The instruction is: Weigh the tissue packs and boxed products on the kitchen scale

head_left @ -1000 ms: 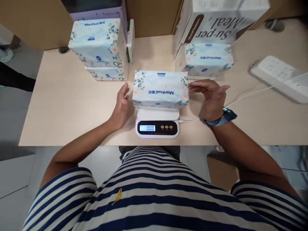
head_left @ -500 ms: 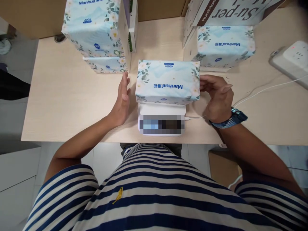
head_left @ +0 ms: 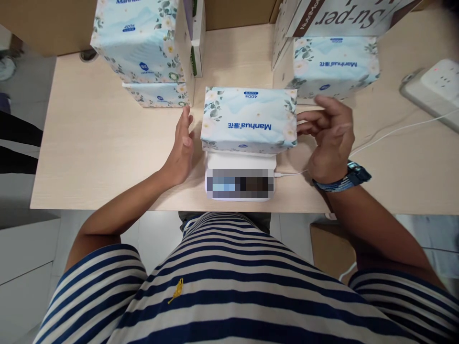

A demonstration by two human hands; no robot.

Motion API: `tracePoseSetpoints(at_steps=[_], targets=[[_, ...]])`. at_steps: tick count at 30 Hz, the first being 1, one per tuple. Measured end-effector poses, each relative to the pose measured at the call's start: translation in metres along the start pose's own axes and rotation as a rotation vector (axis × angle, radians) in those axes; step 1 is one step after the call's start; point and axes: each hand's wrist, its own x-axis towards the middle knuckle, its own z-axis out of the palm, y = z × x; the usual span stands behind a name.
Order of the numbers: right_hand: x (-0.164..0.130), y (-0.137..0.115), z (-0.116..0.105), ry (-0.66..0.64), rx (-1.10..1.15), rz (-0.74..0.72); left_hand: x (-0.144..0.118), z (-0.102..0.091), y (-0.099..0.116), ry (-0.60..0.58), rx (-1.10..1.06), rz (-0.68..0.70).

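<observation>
A pale blue, floral pack of tissues [head_left: 249, 117] rests on a white kitchen scale [head_left: 242, 161] with a blurred display at its front. My left hand [head_left: 182, 148] stands on edge to the left of the pack, fingers stretched out and apart from it, holding nothing. To the pack's right is my right hand [head_left: 330, 136], its fingers spread and slightly bent. Its lower fingertips are at the pack's right side; whether they touch it I cannot tell.
Stacked tissue packs [head_left: 143, 52] stand at the back left. Another tissue pack [head_left: 335, 62] lies at the back right under a printed box [head_left: 349, 19]. A power strip [head_left: 439, 88] sits far right, and a white cable [head_left: 398, 136] crosses the table [head_left: 107, 138].
My right hand has opened wider, its index finger lifting up and away from the tissue pack. The left hand and the pack have stayed in place.
</observation>
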Motion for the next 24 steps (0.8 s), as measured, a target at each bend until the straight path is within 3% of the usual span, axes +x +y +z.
tracePoseSetpoints(at_steps=[5, 8, 11, 13, 14, 15, 17, 20, 24], targets=[[0.006, 0.008, -0.012, 0.131, -0.086, -0.071, 0.003, -0.006, 0.002, 0.01, 0.029, -0.001], [-0.01, -0.005, -0.015, 0.149, -0.036, 0.041, 0.003, -0.01, 0.008, -0.05, 0.006, 0.034], [-0.041, -0.031, -0.005, -0.126, 0.028, 0.214, -0.001, -0.01, 0.025, -0.237, 0.004, 0.139], [-0.054, -0.047, 0.001, -0.34, 0.029, 0.217, -0.003, -0.007, 0.042, -0.341, 0.015, 0.188], [-0.054, -0.053, 0.002, -0.369, 0.03, 0.181, -0.001, -0.005, 0.053, -0.382, 0.018, 0.2], [-0.049, -0.056, 0.001, -0.332, 0.032, 0.123, 0.003, -0.001, 0.064, -0.413, 0.012, 0.205], [-0.025, -0.055, -0.011, -0.136, 0.022, -0.022, 0.022, 0.01, 0.085, -0.441, -0.039, 0.218], [0.032, -0.037, -0.035, 0.088, -0.057, -0.166, 0.074, 0.04, 0.104, -0.417, -0.137, 0.279], [0.088, -0.002, -0.047, 0.082, -0.106, -0.026, 0.146, 0.087, 0.097, -0.33, -0.158, 0.247]])
